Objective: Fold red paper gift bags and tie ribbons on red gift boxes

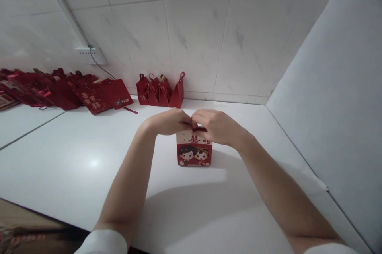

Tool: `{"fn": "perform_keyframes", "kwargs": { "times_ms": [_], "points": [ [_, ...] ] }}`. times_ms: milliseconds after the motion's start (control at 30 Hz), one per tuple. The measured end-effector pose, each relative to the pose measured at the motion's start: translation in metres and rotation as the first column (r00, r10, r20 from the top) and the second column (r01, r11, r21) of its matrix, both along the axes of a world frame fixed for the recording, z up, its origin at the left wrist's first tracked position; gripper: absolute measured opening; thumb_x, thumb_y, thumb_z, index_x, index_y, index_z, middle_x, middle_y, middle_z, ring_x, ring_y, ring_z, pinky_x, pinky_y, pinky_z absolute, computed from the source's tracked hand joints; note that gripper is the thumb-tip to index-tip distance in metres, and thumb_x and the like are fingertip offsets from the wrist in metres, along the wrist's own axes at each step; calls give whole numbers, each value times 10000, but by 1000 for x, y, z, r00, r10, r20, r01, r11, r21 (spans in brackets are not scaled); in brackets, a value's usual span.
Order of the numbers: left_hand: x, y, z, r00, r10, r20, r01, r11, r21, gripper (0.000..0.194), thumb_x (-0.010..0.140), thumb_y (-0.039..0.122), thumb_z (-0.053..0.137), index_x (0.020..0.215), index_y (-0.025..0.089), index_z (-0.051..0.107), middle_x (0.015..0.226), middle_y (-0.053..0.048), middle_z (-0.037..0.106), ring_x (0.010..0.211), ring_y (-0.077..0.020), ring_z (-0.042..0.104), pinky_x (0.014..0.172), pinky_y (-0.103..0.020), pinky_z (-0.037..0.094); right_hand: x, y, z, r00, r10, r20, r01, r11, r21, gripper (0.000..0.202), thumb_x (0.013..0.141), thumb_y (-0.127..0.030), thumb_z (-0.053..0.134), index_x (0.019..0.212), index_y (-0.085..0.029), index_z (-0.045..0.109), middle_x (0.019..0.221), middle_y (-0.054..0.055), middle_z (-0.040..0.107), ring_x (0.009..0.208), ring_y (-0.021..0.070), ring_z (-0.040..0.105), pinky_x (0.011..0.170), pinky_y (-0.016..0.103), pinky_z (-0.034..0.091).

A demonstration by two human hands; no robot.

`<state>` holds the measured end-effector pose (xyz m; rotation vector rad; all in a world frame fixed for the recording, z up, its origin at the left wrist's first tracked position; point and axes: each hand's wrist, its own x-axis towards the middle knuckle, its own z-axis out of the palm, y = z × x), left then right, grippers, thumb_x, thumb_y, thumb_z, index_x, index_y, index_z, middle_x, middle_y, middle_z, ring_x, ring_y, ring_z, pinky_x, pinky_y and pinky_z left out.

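Observation:
A small red and cream gift box (195, 154) with two cartoon figures and red characters on its front stands upright on the white table (98, 190). Both of my hands meet at its top. My left hand (171, 122) pinches the top edge from the left, thumb and fingers pressed together. From the right, my right hand (216, 125) bends its fingers over the same edge, with a dark red part of the top showing under them. The fingertips partly hide what they grip there.
Several small red boxes with ribbon loops (159, 92) stand against the tiled wall (193, 39). Flat red bags (95, 97) lie piled at the back left, below a power socket (91, 55) with a cable. A white panel (334, 99) borders the right side. Below the table's left edge is a cardboard box (26, 222).

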<state>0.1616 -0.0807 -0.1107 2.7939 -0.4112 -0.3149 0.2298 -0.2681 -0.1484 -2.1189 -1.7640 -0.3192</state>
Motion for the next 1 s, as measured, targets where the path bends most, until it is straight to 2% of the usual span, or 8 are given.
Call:
{"fn": "perform_keyframes", "kwargs": {
  "times_ms": [267,633,767,833,900,1000],
  "points": [
    [0,1,2,997,64,-35,-62,997,36,302,901,346,450,910,182,703,767,-15,652,645,-120,493,585,-248,310,5,8,-13,974,51,222,-77,991,112,101,909,-158,560,943,-102,637,1104,157,662,968,262,608,807,382,476],
    [-2,-2,7,994,100,-35,-97,992,83,310,900,352,447,861,166,691,710,-18,617,597,-113,451,568,-253,292,2,12,-13,948,16,317,-39,997,68,232,984,-178,426,952,-93,640,1084,169,670,959,259,603,777,380,466],
    [-2,0,6,993,105,-48,-102,993,62,310,892,367,463,899,181,711,737,-14,632,625,-118,465,579,-252,303,1,13,-14,972,-5,236,-11,998,65,176,972,-202,465,960,-110,614,1008,145,674,907,246,603,752,360,439],
    [-3,1,5,992,119,-48,-117,992,43,317,888,380,468,917,190,720,747,-13,639,625,-118,467,584,-254,305,1,11,-13,992,-24,126,16,998,67,129,938,-245,546,994,-135,586,968,110,675,851,229,606,720,339,429],
    [-5,3,5,989,142,-45,-141,989,37,328,882,395,470,892,189,725,721,-14,635,596,-114,454,570,-257,295,1,6,-11,999,-34,-21,35,998,61,218,892,-314,622,1038,-168,553,973,76,677,813,209,612,686,313,421],
    [-9,3,7,990,125,-60,-125,992,2,312,864,410,499,899,204,731,725,-14,656,590,-112,478,554,-251,294,4,-3,-6,984,-50,-171,58,997,42,199,891,-366,602,1004,-206,565,972,40,683,795,188,614,672,292,409]
  ]
}}
